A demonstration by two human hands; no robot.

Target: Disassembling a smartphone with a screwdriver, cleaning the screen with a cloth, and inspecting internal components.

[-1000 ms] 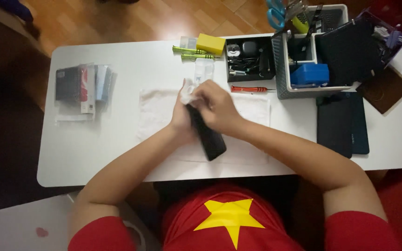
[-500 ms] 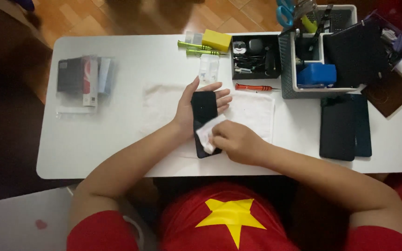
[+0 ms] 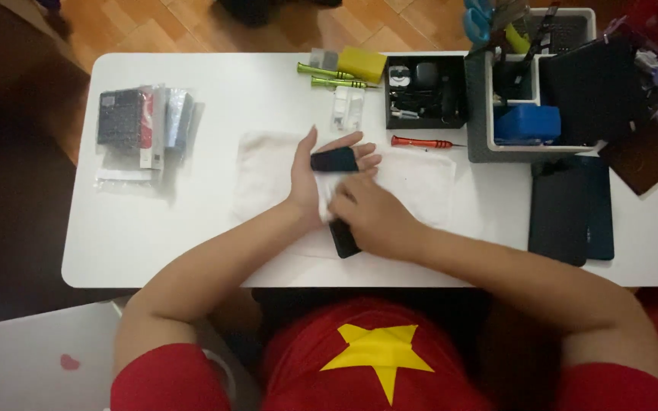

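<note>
My left hand (image 3: 315,173) lies palm up over a white cloth (image 3: 262,171) on the white table (image 3: 215,243), cradling a black phone (image 3: 333,160) whose lower end sticks out near the table's front. My right hand (image 3: 373,215) presses a small white wipe (image 3: 327,190) onto the middle of the phone's face, covering most of it. The fingers of my left hand spread out beyond the phone's far end.
A red screwdriver (image 3: 419,142) lies just past my hands. Green tools (image 3: 333,76), a yellow box (image 3: 362,64) and a black parts tray (image 3: 424,91) sit at the back. A grey organiser (image 3: 489,144) and dark tablets (image 3: 569,207) stand right; packaged cases (image 3: 142,129) lie left.
The phone was first held up between both hands, then laid flat on my left palm. My right hand with the wipe has moved from the phone's near end up to its middle.
</note>
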